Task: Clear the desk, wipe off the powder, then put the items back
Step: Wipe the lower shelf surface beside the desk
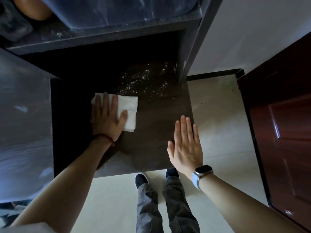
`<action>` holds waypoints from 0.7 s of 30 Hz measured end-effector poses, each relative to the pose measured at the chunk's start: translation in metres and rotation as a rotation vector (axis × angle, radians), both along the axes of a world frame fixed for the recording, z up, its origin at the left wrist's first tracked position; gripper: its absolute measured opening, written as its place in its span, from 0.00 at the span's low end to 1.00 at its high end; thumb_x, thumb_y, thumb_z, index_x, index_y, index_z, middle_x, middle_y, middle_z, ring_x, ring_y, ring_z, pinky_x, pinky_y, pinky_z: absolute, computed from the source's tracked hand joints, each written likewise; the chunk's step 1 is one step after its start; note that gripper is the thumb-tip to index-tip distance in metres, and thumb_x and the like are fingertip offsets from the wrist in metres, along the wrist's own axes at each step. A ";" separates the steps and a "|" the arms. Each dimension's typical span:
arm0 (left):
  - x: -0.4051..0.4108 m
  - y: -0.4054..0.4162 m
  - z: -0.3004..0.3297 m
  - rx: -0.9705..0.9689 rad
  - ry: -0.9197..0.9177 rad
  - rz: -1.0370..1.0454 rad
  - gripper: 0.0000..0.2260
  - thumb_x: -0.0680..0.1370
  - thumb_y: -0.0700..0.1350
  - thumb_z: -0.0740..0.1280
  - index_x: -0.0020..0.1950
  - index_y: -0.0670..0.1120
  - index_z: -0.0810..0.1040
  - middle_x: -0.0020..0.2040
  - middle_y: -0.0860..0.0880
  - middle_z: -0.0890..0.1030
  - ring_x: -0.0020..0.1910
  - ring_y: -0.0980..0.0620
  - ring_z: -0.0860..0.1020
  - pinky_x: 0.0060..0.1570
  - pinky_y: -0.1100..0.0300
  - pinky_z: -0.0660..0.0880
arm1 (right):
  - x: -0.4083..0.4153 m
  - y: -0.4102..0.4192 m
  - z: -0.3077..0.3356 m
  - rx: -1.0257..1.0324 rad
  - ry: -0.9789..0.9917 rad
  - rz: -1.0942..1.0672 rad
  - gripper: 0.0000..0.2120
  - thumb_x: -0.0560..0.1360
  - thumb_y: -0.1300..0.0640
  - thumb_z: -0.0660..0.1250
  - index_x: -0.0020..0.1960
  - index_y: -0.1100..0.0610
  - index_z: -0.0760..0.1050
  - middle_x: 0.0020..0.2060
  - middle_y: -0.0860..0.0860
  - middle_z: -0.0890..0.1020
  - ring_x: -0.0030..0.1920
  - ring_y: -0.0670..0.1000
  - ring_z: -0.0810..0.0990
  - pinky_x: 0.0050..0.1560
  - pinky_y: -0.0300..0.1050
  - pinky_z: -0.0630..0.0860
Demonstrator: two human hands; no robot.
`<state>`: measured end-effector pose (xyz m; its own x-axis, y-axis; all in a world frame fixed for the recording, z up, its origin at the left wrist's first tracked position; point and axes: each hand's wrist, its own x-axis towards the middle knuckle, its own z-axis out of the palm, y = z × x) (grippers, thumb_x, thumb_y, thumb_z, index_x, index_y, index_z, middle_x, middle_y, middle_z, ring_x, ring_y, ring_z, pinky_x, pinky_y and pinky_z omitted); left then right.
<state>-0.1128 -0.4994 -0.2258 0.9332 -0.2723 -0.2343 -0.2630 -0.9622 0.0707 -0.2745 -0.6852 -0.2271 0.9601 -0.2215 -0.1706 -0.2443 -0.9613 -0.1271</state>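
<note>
A dark wooden desk (151, 148) fills the middle of the head view. White powder (146, 79) is scattered over its far right part, under the shelf. My left hand (107, 118) presses flat on a folded white paper towel (129, 110) lying on the desk just in front of the powder. With its fingers straight and together, my right hand (185, 145) is held flat at the desk's front right corner and holds nothing.
A dark shelf (117, 37) overhangs the desk and carries a blue translucent container (126, 10) and a brown round object (32, 9). A grey cabinet (23, 123) stands at the left. A dark red door (286, 123) is at the right. Pale floor tiles (218, 115) lie below.
</note>
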 end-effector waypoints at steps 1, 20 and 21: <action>0.005 -0.001 0.001 0.000 -0.019 0.000 0.33 0.72 0.61 0.44 0.74 0.48 0.53 0.76 0.41 0.51 0.74 0.40 0.48 0.72 0.44 0.46 | 0.000 0.000 0.000 -0.008 0.000 0.000 0.30 0.75 0.48 0.50 0.71 0.66 0.56 0.72 0.63 0.58 0.73 0.59 0.53 0.72 0.55 0.50; 0.027 -0.036 -0.001 -0.014 0.003 -0.039 0.28 0.77 0.61 0.50 0.74 0.55 0.47 0.76 0.44 0.44 0.74 0.41 0.42 0.72 0.49 0.39 | 0.000 0.002 -0.001 -0.040 -0.023 -0.008 0.29 0.76 0.50 0.51 0.70 0.66 0.58 0.71 0.64 0.60 0.73 0.60 0.56 0.72 0.56 0.52; 0.031 -0.041 -0.002 -0.029 -0.012 0.013 0.28 0.77 0.61 0.51 0.74 0.55 0.47 0.76 0.44 0.44 0.74 0.41 0.42 0.72 0.48 0.40 | 0.000 0.002 -0.002 -0.044 -0.024 -0.007 0.29 0.76 0.50 0.51 0.70 0.66 0.58 0.71 0.64 0.60 0.73 0.60 0.56 0.72 0.56 0.52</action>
<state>-0.0814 -0.5402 -0.2281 0.9396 -0.2664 -0.2151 -0.2512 -0.9632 0.0954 -0.2742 -0.6834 -0.2290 0.9623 -0.2350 -0.1371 -0.2484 -0.9644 -0.0908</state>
